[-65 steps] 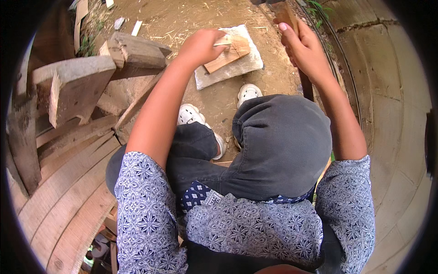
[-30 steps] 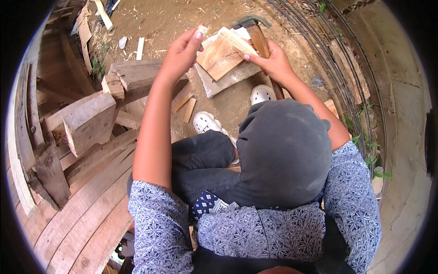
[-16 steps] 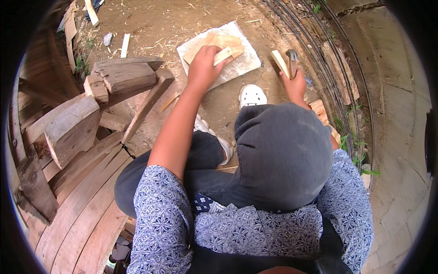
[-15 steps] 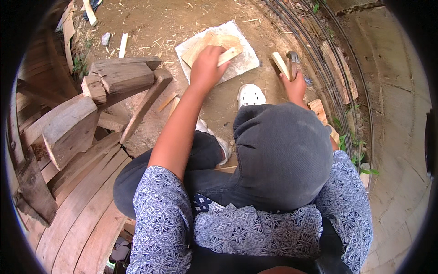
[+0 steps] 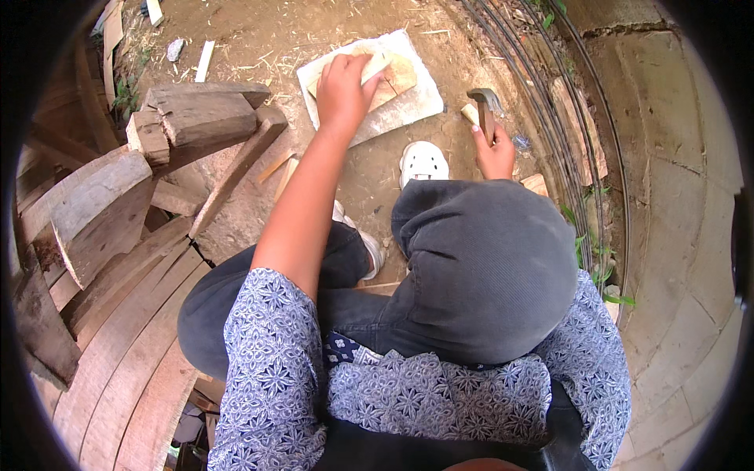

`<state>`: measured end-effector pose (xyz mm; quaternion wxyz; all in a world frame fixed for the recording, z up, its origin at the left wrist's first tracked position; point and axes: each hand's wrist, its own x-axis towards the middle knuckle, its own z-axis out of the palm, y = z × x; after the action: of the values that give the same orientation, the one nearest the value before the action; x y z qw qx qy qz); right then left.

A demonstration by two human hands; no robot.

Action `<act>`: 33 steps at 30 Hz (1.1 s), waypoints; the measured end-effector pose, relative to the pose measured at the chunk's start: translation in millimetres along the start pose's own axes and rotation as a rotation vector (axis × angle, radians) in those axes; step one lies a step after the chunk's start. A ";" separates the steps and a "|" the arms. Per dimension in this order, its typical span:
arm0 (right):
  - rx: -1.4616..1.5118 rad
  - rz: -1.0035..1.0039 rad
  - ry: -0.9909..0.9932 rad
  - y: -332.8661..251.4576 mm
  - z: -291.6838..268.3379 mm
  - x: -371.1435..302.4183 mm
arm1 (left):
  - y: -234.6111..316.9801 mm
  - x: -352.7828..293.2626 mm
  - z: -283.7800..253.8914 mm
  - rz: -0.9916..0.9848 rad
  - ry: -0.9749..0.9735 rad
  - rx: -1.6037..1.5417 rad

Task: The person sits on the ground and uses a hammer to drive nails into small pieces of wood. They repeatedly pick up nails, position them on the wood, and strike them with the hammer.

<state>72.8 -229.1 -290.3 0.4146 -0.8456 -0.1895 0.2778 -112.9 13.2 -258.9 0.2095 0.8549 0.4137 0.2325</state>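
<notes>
Over a pale square slab (image 5: 428,98), my left hand (image 5: 344,88) is closed on a short, light-coloured strip of wood (image 5: 375,67). The strip is tilted above a thin wooden board (image 5: 402,74) that lies on the slab. My left fingers partly hide both the strip and the board. To the right of the slab, my right hand (image 5: 495,157) is wrapped round the brown handle of a hammer (image 5: 487,119). Its dark, curved metal head points up and away from me. A second pale strip of wood (image 5: 470,113) is held alongside the handle in the same hand.
Heavy timber blocks (image 5: 200,118) and planks (image 5: 129,369) fill the left side. Long dark rods (image 5: 542,102) curve along the right, beside a concrete surface (image 5: 667,196). Wood shavings litter the dirt ground (image 5: 259,39). My white shoe (image 5: 424,161) is just below the slab.
My left hand has moved slightly away from me, and its strip now tilts more upward. The hammer has turned in my right hand, its head swinging left; the strip beside it sits lower.
</notes>
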 end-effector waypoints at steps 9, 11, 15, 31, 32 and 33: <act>0.121 -0.066 -0.195 -20.5 3.8 -6.5 | -5.7 12.3 22.3 -0.016 -0.015 0.185; 0.147 -0.082 -0.266 -35.2 3.7 -7.3 | -7.9 10.1 19.9 -0.009 -0.052 0.193; 0.094 -0.018 -0.408 -82.9 3.9 -1.9 | -23.7 6.9 17.1 0.048 0.002 0.140; 0.067 -0.156 -0.462 -124.1 32.3 12.0 | -15.2 5.0 21.8 -0.051 0.065 0.162; 0.053 -0.215 -0.453 -129.0 35.9 16.0 | -16.4 3.4 22.4 -0.052 0.079 0.163; 0.039 -0.273 -0.443 -139.3 38.8 17.4 | -17.6 2.8 22.5 -0.051 0.085 0.160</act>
<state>49.4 -115.0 -202.9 0.4128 -0.7225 -0.3827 0.4014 -109.2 21.8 -286.0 0.1286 0.8474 0.4612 0.2295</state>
